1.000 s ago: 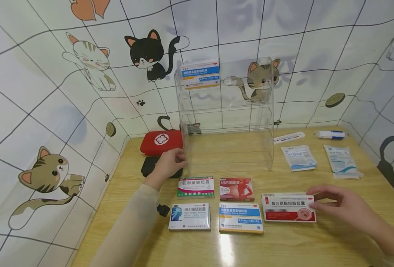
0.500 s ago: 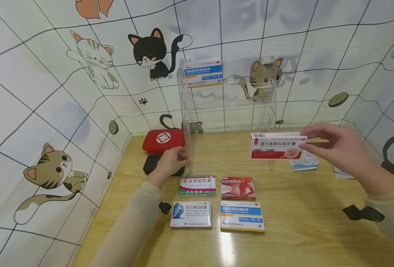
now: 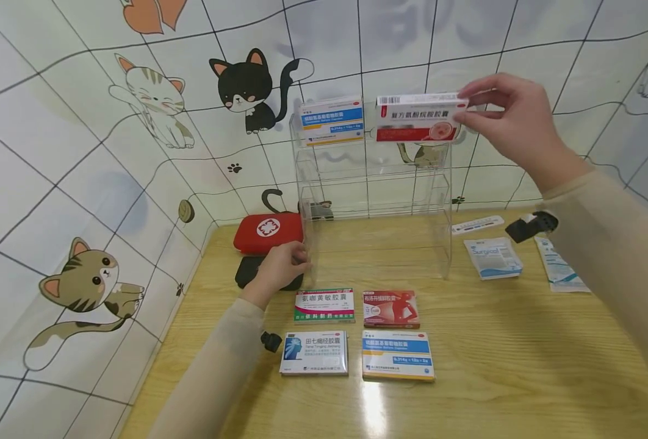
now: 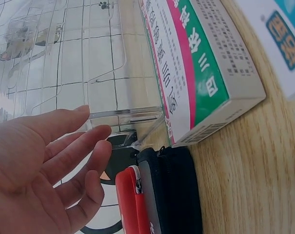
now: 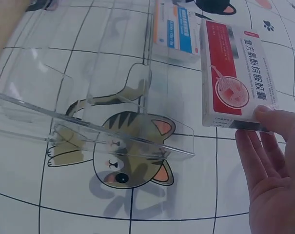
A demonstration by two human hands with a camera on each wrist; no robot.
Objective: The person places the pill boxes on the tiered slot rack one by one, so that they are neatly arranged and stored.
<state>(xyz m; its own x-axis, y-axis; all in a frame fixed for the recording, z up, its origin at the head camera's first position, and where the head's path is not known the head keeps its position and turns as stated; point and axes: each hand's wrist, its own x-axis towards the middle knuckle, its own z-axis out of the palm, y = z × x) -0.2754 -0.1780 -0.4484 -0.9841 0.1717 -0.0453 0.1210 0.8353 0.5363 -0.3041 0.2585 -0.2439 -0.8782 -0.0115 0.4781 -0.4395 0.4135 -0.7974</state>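
Note:
My right hand (image 3: 513, 119) pinches one end of a red-and-white medicine box (image 3: 420, 119), held at the top tier of a clear acrylic display rack (image 3: 376, 250). Beside it on that tier stands a blue, white and orange medicine box (image 3: 332, 122); the right wrist view shows a gap between the two. At the rack's lower left side is my left hand (image 3: 282, 265). In the left wrist view its thumb and forefinger lie on either side of the clear side panel, with the other fingers loosely bent. Whether the held box touches the rack cannot be told.
Before the rack lie a green-and-white box (image 3: 324, 305), a red box (image 3: 392, 309), a white box (image 3: 314, 353) and another blue-and-white box (image 3: 398, 355). A red pouch (image 3: 269, 233) and black case (image 3: 247, 272) sit left. Right are a surgical packet (image 3: 492, 259) and another packet (image 3: 560, 265).
My right hand has lifted the red-and-white medicine box off the table, up and leftward to the rack's top tier. My left hand has stayed at the rack's left side.

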